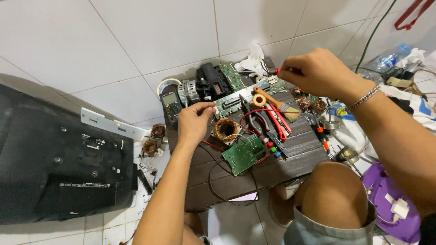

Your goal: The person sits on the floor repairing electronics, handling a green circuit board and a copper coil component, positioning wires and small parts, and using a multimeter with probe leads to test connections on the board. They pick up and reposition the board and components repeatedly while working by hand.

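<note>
Copper coil [225, 130] lies beside left fingers [206, 109], clenched on nothing visible; right fingers [290, 68] pinch red probe [277, 71].

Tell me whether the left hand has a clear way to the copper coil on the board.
Probably yes. The left hand rests just beside the copper coil, with nothing lying between them; only thin red wires run past the coil's far side.

one head-worn view looks steeply down, close over a low wooden board [281, 168].
</note>
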